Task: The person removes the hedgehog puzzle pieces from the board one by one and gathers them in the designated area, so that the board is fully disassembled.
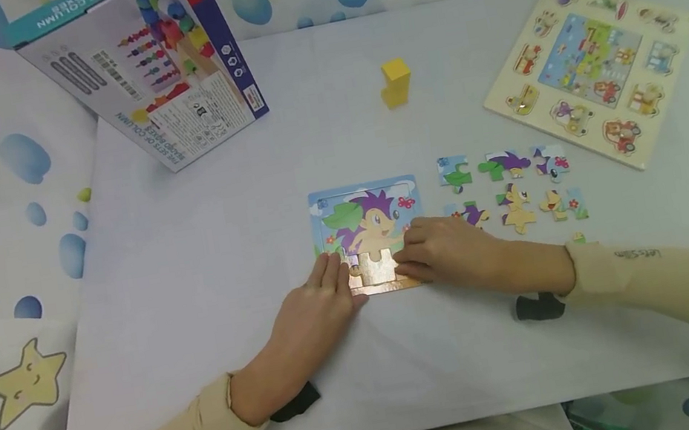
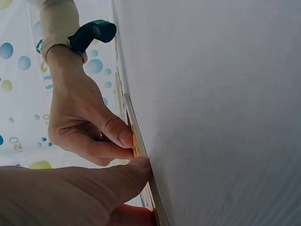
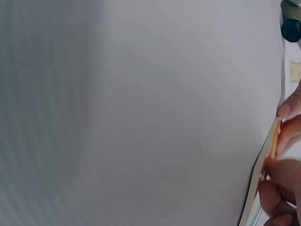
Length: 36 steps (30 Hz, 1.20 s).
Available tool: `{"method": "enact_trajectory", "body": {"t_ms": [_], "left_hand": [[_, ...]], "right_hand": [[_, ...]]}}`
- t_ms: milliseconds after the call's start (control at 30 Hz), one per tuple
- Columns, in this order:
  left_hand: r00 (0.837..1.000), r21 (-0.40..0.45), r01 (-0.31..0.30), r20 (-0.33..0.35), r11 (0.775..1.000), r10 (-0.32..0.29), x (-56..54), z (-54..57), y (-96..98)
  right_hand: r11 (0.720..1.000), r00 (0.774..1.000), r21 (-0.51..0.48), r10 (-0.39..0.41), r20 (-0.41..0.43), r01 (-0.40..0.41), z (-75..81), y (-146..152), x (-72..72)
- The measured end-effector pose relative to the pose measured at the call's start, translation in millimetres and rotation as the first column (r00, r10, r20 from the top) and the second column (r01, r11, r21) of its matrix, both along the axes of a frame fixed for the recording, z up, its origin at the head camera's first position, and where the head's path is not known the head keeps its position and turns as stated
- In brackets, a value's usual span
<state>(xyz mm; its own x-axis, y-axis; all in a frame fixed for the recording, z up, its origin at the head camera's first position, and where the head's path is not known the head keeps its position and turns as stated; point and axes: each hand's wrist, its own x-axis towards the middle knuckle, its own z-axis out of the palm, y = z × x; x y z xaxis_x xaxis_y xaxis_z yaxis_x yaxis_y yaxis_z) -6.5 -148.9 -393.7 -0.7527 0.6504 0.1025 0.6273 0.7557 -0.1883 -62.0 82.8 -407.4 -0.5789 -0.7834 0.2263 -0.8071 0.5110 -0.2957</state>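
A jigsaw tray [image 1: 362,188] with a purple-haired hedgehog picture lies in the middle of the table. Two puzzle pieces, one a shiny puzzle piece [image 1: 378,268], sit along its lower edge. My left hand [image 1: 316,317] rests on the tray's lower left corner, fingers extended over it and thumb along the front edge. The left wrist view shows that thumb against the tray's thin side. My right hand [image 1: 459,253] is at the tray's lower right, its thumb and curled fingers pinching at the shiny piece's right side. Its fingertips partly cover what they grip.
Several loose puzzle pieces [image 1: 517,208] lie in rows right of the tray, some behind the right forearm. A wooden peg puzzle board [image 1: 509,80] lies at back right. Yellow blocks [image 1: 396,83] stand farther back. A large toy box [image 1: 141,82] stands at back left.
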Motion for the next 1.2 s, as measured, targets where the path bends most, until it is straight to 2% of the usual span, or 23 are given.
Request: {"method": "enact_trajectory", "body": {"t_ms": [300, 500, 633, 767, 933, 1200], "left_hand": [[1.0, 0.026, -0.025, 0.006, 0.999, 0.025, -1.7, -1.0, 0.7], [0.998, 0.008, -0.025, 0.054, 1.0, 0.025, -1.5, 0.1, 2.6], [0.995, 0.007, -0.042, 0.093, 0.999, 0.041, -1.7, 2.3, 1.0], [0.995, 0.025, -0.035, 0.096, 0.999, 0.033, -2.6, 0.6, 2.2], [0.996, 0.022, -0.021, 0.084, 1.0, 0.019, -3.9, -0.2, 3.7], [0.998, 0.01, -0.019, 0.063, 1.0, 0.019, -3.0, 1.0, 1.9]], "right_hand": [[0.995, 0.995, -0.018, 0.1, -0.026, -0.101, 6.3, -1, -9.8], [0.991, 0.99, -0.001, 0.134, -0.051, -0.134, 14.5, 6, -15.4], [0.995, 0.995, 0.002, 0.1, -0.02, -0.1, 24.4, 14, -18.7], [0.999, 0.999, -0.019, 0.043, -0.03, -0.044, 27.4, 34, -21.5], [0.999, 1.0, -0.038, 0.006, -0.023, -0.007, 22.4, 63, -24.1], [0.99, 0.998, -0.143, 0.004, -0.061, -0.012, 5.1, 111, -23.0]]}}
